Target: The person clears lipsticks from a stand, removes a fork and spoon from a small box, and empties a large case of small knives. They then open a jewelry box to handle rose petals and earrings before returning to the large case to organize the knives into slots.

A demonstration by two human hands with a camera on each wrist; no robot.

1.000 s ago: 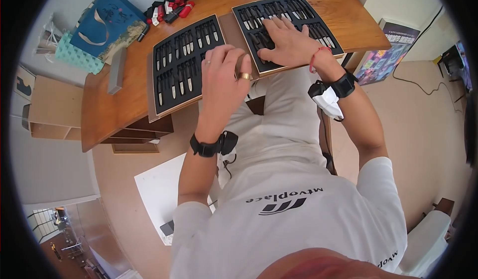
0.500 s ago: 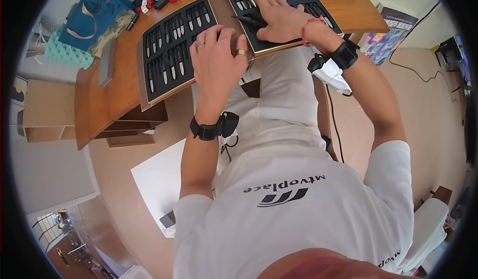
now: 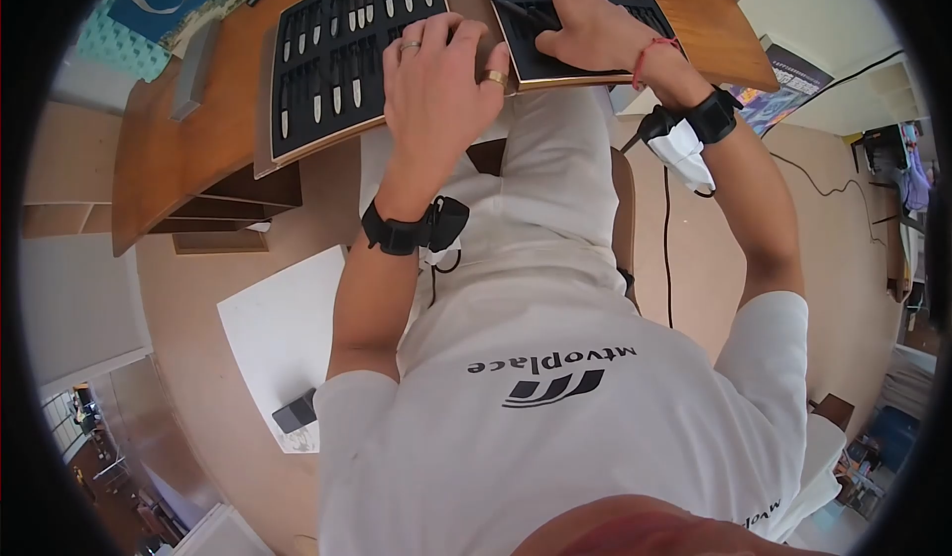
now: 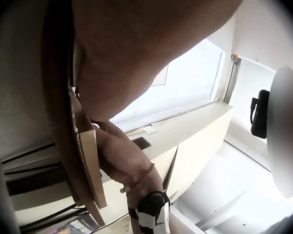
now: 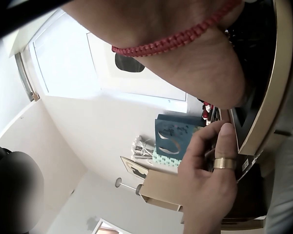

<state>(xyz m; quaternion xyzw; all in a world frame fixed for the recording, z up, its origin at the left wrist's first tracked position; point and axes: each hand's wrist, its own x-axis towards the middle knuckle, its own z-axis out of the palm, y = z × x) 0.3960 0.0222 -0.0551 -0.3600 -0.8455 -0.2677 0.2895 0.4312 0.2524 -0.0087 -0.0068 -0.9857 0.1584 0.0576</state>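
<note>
A hinged case lies unfolded, its left tray and right tray lined in black and filled with rows of slim dark pieces with silvery blade-like ends. My right hand is over the right tray. Between its thumb and fingers it pinches a slim black piece, whose end sticks out to the left. My left hand, with a gold ring on the thumb, lies over the left tray's near right corner, fingers loosely bent. In the right wrist view, its thumb is right beside the case edge.
The case is on a curved wooden desk. A grey bar and a blue gift bag are to the left. White-clad legs are under the front edge. A black cable hangs at the right.
My right hand has gone from spread over the right tray to pinching a slim black piece. My left hand stays over the left tray's near corner. The head view has shifted.
</note>
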